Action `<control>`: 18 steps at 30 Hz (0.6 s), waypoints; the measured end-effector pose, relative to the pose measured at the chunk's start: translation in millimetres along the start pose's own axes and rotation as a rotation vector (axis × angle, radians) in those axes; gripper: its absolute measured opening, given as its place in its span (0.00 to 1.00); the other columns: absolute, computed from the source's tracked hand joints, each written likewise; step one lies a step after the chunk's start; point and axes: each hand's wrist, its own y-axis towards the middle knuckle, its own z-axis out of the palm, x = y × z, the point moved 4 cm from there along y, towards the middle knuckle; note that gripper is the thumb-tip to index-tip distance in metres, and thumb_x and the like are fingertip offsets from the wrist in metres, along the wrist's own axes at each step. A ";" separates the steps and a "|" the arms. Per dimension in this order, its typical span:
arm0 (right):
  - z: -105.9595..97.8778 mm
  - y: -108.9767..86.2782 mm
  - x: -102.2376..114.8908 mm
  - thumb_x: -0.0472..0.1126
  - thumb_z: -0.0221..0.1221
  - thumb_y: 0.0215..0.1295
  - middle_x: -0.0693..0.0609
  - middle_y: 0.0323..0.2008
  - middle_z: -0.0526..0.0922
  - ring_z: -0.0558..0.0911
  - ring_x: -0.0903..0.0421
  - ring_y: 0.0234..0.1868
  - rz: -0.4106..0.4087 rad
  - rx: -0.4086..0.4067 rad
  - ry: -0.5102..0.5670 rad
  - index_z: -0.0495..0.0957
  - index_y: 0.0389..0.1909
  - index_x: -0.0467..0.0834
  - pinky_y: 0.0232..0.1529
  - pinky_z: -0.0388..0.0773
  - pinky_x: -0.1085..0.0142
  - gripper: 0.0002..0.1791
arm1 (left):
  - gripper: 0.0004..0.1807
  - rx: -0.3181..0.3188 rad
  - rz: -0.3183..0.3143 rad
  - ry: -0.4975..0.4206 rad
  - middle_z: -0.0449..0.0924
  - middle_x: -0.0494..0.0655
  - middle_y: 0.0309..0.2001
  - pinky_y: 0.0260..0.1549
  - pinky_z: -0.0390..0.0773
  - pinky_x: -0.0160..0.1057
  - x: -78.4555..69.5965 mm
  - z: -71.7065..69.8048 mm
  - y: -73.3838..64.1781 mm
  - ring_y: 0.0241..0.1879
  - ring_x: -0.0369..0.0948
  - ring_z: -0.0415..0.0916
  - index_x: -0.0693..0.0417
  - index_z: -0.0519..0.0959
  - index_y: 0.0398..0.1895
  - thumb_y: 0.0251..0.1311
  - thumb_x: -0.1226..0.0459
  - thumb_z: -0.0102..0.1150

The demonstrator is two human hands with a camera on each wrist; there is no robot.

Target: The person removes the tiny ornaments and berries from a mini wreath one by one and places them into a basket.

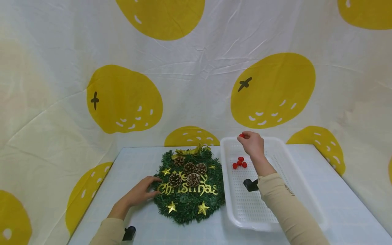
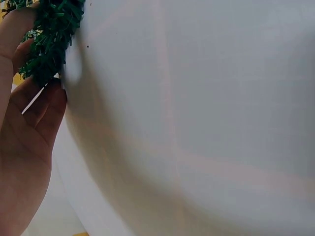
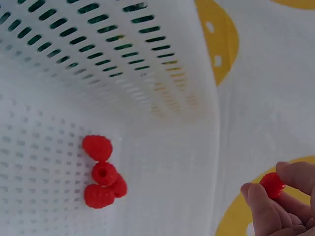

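A green Christmas wreath lies flat on the table, bearing brown pinecones, gold stars and gold "Merry Christmas" lettering. At its left edge my left hand grips the greenery; the left wrist view has the wreath's edge between thumb and fingers. My right hand pinches a red raspberry between thumb and fingertips. It is raised over the far end of a white plastic basket. Inside that basket, several more raspberries sit clustered near the far left corner.
The basket's slotted walls stand close beside the wreath's right side. A gold ribbon bow tops the wreath. Behind the table hangs a white cloth printed with big yellow fruit. A dark wrist mount sticks out from the right sleeve.
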 end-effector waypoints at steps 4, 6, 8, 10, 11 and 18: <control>-0.2 2.3 -18.0 0.44 0.57 0.69 0.36 0.54 0.80 0.77 0.39 0.54 0.053 0.014 -0.041 0.76 0.59 0.33 0.54 0.76 0.50 0.23 | 0.26 0.000 -0.002 -0.004 0.74 0.52 0.57 0.54 0.71 0.58 -0.1 0.7 -0.5 0.58 0.54 0.70 0.56 0.73 0.60 0.65 0.52 0.61; 0.6 2.0 -25.9 0.44 0.56 0.70 0.35 0.54 0.80 0.75 0.38 0.55 0.082 0.029 -0.053 0.76 0.58 0.33 0.55 0.75 0.49 0.23 | 0.26 0.000 -0.001 -0.009 0.74 0.53 0.57 0.55 0.71 0.58 -0.1 0.8 -0.6 0.58 0.55 0.70 0.56 0.73 0.60 0.65 0.52 0.62; 1.5 1.4 -33.4 0.44 0.57 0.69 0.35 0.54 0.79 0.74 0.37 0.56 0.097 0.036 -0.074 0.77 0.57 0.32 0.55 0.74 0.49 0.23 | 0.26 -0.001 0.005 -0.010 0.74 0.53 0.57 0.55 0.70 0.59 -0.2 1.0 -0.6 0.58 0.55 0.70 0.57 0.73 0.60 0.65 0.52 0.62; 2.3 0.5 -40.1 0.44 0.57 0.69 0.35 0.53 0.80 0.74 0.36 0.56 0.103 0.044 -0.099 0.77 0.57 0.32 0.55 0.74 0.48 0.22 | 0.26 -0.003 0.011 -0.010 0.74 0.53 0.57 0.55 0.70 0.59 -0.8 1.0 -0.7 0.58 0.56 0.70 0.57 0.73 0.60 0.65 0.53 0.62; 2.9 0.0 -43.7 0.43 0.57 0.69 0.35 0.54 0.79 0.74 0.36 0.56 0.108 0.052 -0.107 0.77 0.57 0.32 0.55 0.74 0.48 0.22 | 0.26 -0.005 0.014 -0.008 0.74 0.53 0.57 0.55 0.70 0.59 -1.3 1.0 -0.8 0.58 0.56 0.70 0.57 0.73 0.60 0.65 0.53 0.62; 7.9 -2.5 -63.5 0.42 0.57 0.69 0.32 0.55 0.77 0.74 0.35 0.55 0.134 0.117 -0.144 0.74 0.58 0.29 0.54 0.76 0.48 0.23 | 0.26 -0.005 0.005 -0.005 0.74 0.54 0.57 0.56 0.70 0.59 -2.6 0.4 -2.1 0.59 0.56 0.70 0.57 0.73 0.60 0.65 0.53 0.61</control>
